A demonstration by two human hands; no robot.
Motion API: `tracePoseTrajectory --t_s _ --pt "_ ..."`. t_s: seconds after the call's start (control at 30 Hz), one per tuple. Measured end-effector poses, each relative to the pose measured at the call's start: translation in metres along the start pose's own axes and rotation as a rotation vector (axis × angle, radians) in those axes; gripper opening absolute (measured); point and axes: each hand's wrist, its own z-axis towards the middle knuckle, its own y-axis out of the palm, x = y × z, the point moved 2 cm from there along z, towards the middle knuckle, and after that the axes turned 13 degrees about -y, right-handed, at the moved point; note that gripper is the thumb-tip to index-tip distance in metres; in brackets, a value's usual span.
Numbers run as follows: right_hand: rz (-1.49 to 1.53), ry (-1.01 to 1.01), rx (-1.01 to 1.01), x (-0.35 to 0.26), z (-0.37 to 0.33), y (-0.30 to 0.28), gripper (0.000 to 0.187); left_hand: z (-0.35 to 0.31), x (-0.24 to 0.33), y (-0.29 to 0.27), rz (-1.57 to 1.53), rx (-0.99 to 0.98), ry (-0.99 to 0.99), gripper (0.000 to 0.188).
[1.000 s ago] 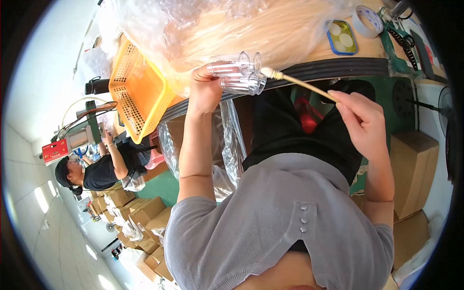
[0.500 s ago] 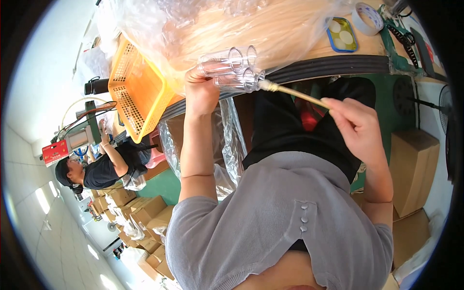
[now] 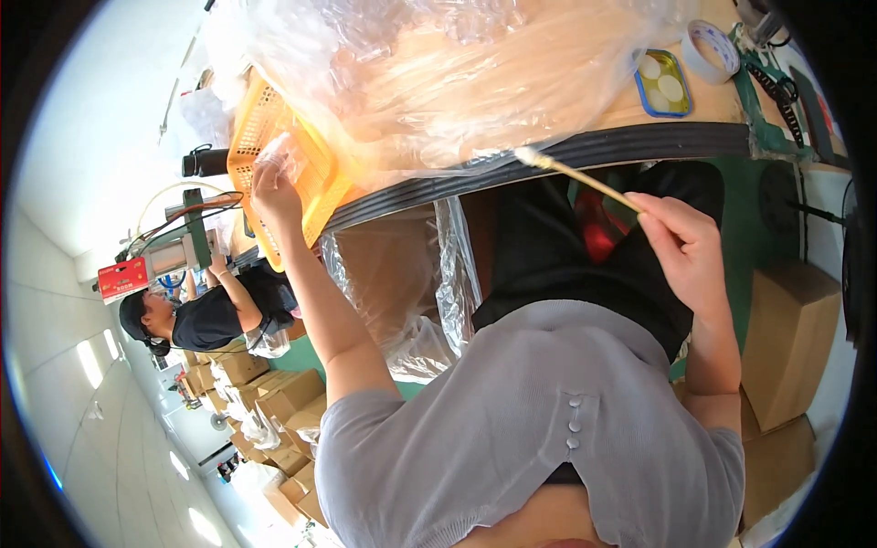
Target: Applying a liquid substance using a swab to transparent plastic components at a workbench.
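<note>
My left hand (image 3: 277, 194) is over the yellow basket (image 3: 322, 215), its fingers closed around a clear plastic tube piece (image 3: 285, 157). The piece is blurred against the basket, and I cannot tell whether it touches the bottom. In my right hand (image 3: 681, 233), a thin wooden stick (image 3: 589, 180) with a whitish tufted tip is pinched between thumb and fingers. The tip points left, near the table's dark front edge (image 3: 630, 137). A large clear plastic bag (image 3: 438, 110) with more clear pieces inside is spread over the table beyond my hands.
A blue-rimmed tray (image 3: 664, 84) with pale round pieces lies at the far right beside a tape roll (image 3: 711, 50). To the left, another person (image 3: 215, 310) works at a machine (image 3: 169, 251). Cardboard boxes (image 3: 790, 342) stand on my right; plastic sheeting (image 3: 452, 265) hangs below the table.
My left hand has moved left with the clear tube piece, from beside the stick's tip to the yellow basket. My right hand still holds the stick, nearly in place.
</note>
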Motion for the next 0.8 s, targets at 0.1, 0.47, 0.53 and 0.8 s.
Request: tracePoseTrajectory --t_s 0.1,0.47,0.53,0.8 --pt "-0.062 0.093 0.159 0.02 -0.01 -0.022 0.021 0.006 -0.036 0.008 0.272 -0.022 0.112 0.032" --pt "-0.66 0.169 0.393 0.072 -0.012 -0.076 0.023 -0.021 0.153 0.169 -0.275 -0.305 0.25 0.033" --pt "-0.7 0.173 0.386 0.073 -0.005 -0.073 0.023 -0.018 0.163 0.202 -0.253 -0.205 0.213 0.034" --pt "-0.871 0.23 0.206 0.059 0.002 -0.071 0.019 0.0 0.167 0.25 -0.189 -0.168 0.078 0.032"
